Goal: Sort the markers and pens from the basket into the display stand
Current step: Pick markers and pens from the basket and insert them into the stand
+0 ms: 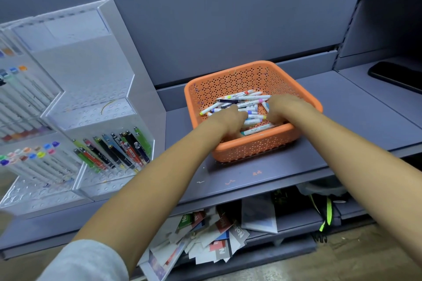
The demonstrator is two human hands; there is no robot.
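Note:
An orange perforated basket (230, 80) stands on the grey shelf and holds several white markers and pens (247, 98) with coloured caps. Both my hands are inside it, on the pile. My left hand (228, 121) is at the near left of the pile with fingers curled down among the markers. My right hand (284, 107) rests at the right side, fingers bent over the pens. Whether either hand grips a marker is hidden by the fingers. The clear acrylic display stand (91, 107) at the left has stepped tiers, with markers and dark pens (118, 150) standing in its holes.
A black phone (397, 75) lies on the shelf at the far right. The shelf (342, 102) has a raised back wall. Below it, a lower shelf holds scattered paper packs (212, 230) and a bag with a neon-green strap (327, 212).

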